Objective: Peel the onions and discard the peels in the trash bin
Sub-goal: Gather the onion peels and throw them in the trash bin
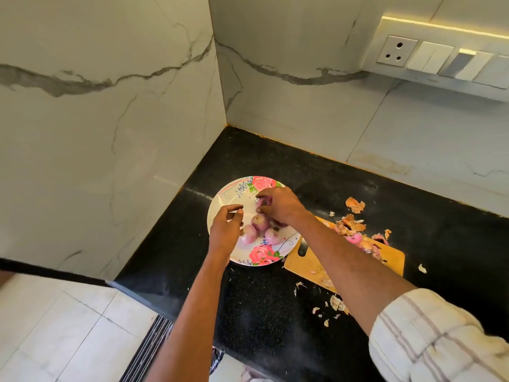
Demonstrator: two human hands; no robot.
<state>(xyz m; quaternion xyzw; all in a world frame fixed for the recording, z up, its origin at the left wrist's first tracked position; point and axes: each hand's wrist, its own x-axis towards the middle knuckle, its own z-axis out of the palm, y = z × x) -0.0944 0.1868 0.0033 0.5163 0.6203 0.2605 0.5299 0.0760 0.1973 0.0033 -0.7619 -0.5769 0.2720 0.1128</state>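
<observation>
1. Right hand [278,204] reaches over the flowered plate [230,194] and pinches a small purple onion [264,201] between its fingertips at the plate's far side
2. Left hand [226,226] hovers above the plate's left rim, fingers loosely curled and grasping nothing
3. Three peeled onions [260,221] lie bunched together on the plate, just beside the held one, nearer the person
4. Black speckled countertop [264,312] runs into a corner between two pale marble-veined walls [110,119]; light floor tiles [55,326] show at lower left
5. Wooden cutting board [391,260] sits just to the right of the plate, partly hidden by the right forearm
6. Dry peels [351,224] are heaped on the board's far end and scattered on the counter behind and in front of it, with a pinkish onion piece [354,238] among them
7. White socket and switch panel [440,57] is mounted on the right wall under a lit strip
8. Striped white sleeve [429,334] covers the right upper arm at lower right
</observation>
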